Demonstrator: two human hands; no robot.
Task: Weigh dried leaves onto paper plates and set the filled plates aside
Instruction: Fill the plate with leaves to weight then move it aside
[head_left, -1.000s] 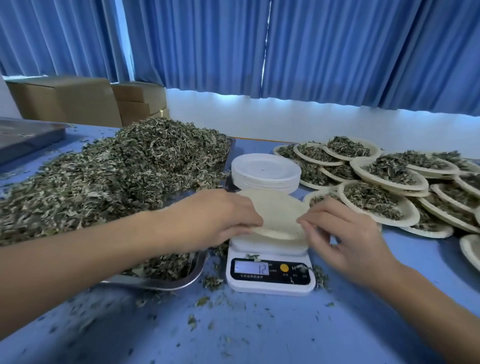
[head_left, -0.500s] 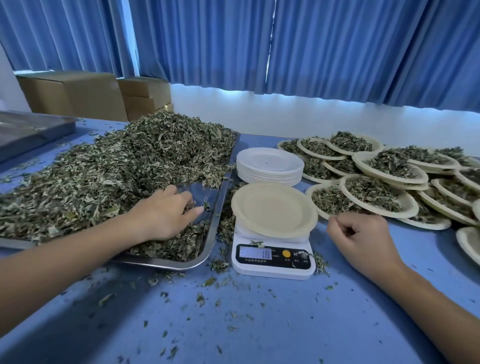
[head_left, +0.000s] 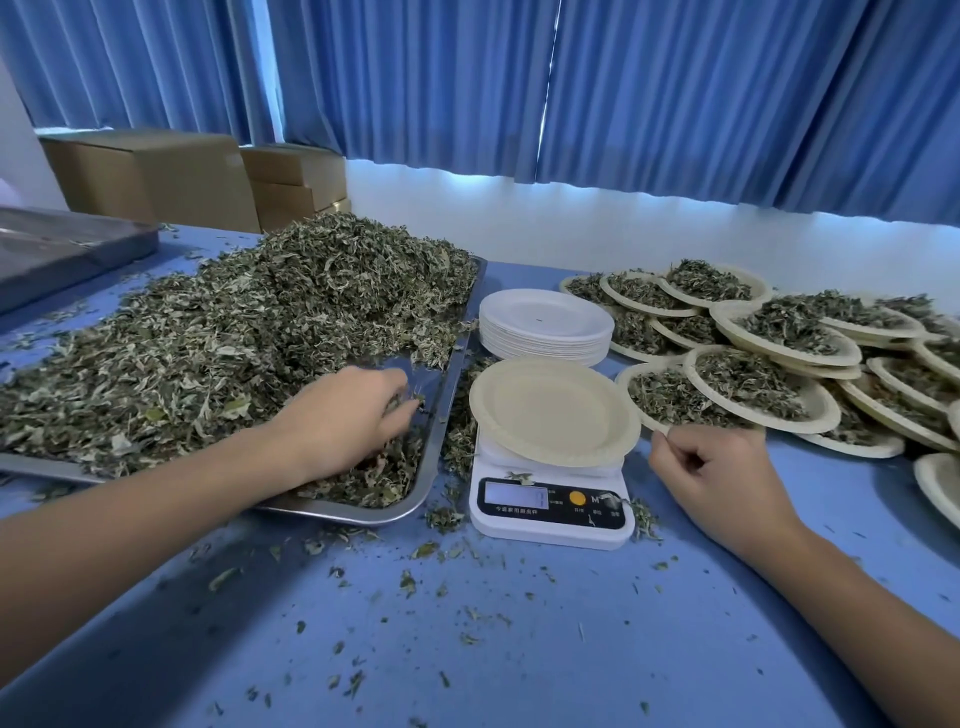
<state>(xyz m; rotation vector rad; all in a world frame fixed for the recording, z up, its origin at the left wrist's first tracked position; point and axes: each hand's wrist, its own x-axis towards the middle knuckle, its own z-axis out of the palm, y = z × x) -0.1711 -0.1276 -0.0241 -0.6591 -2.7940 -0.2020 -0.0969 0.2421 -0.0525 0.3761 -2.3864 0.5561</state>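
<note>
An empty beige paper plate (head_left: 553, 413) sits on the white digital scale (head_left: 550, 512) in the middle of the blue table. To its left, a metal tray (head_left: 423, 493) holds a big heap of dried leaves (head_left: 223, 343). My left hand (head_left: 345, 421) is down in the leaves at the tray's near right corner, its fingers curled round a clump. My right hand (head_left: 711, 478) rests on the table just right of the scale, fingers loosely curled and holding nothing. A stack of white empty plates (head_left: 545, 325) stands behind the scale.
Several filled plates (head_left: 753, 384) overlap at the right, reaching the table's right edge. Cardboard boxes (head_left: 150, 176) and a second metal tray (head_left: 62, 254) are at the back left. Loose leaf bits litter the blue table (head_left: 519, 649) in front.
Both hands let go of the plate, which now sits flat on the scale. My left hand moved into the tray and dug into the leaves. My right hand drew back to the table.
</note>
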